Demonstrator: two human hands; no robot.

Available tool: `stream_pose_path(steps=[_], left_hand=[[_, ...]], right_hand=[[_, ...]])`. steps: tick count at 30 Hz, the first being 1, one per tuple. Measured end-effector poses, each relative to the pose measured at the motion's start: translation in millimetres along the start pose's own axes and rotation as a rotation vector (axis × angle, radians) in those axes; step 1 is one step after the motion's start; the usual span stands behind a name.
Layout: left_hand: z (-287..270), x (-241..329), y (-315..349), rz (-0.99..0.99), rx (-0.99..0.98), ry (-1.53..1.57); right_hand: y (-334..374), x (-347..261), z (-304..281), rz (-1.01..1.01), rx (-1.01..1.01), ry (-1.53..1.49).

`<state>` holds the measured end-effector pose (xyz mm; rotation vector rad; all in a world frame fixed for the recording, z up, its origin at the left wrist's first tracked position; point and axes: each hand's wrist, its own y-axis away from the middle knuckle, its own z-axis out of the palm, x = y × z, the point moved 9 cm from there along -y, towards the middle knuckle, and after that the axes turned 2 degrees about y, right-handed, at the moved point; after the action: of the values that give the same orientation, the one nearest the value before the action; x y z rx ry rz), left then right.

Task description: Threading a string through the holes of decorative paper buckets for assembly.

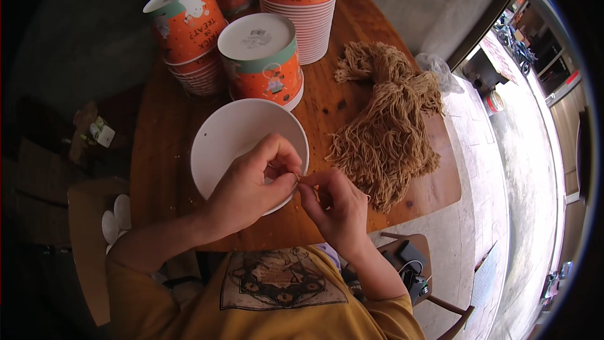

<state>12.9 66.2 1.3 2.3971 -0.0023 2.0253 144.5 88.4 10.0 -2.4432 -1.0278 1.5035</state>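
**Both my hands pinch together at the rim of the white tub [226, 129]**

On my far left, low beside the table [160, 208], a cardboard box [88, 245] holds white round pieces [122, 212]. Toward the back of the table stand upturned orange tubs: a leaning stack [185, 22], a lower one [261, 66] beside it, and a taller stack [302, 28] to its right.

In front of these, near me, sits the white tub, mouth up, with a small dark hole [205, 133] in its left wall. My left hand [251, 179] reaches across its mouth, fingers curled, thumb and forefinger drawn together at the right-hand rim. They seem to have a thin strand [298, 177] between them, but it is too small for me to be certain. My right hand [338, 204] meets it there, just outside the rim, its thumb and forefinger also brought close on the same spot.

I judge this step to be fine work on that strand; it calls for a firm pinch on one side and small, careful finger movements on the other.

Farther right, a heap of brown cords [393, 135] lies near my right hand, untouched. Beyond the table's edge stands a chair [420, 241].
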Motion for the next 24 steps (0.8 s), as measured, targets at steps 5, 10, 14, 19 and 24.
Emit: stream_pose_path(steps=[5,10,14,19,24], left_hand=[[-0.3,0.6,-0.7,0.035,0.031,0.049],[0.7,2.7,-2.2,-0.008,-0.004,0.035],[0.8,2.0,-3.5,0.0,-0.004,0.028],[2.4,-0.1,-4.3,-0.022,0.006,0.045],[5.3,0.1,-3.5,-0.048,-0.046,0.041]], right_hand=[[4.1,20.2,4.8,0.153,0.03,-0.199],[6.5,37.1,10.5,0.275,0.036,-0.452],[1.7,25.0,-1.1,0.143,0.069,-0.185],[-1.4,1.1,-16.6,-0.122,0.12,0.097],[-5.3,-11.1,-18.8,-0.266,0.001,0.293]])
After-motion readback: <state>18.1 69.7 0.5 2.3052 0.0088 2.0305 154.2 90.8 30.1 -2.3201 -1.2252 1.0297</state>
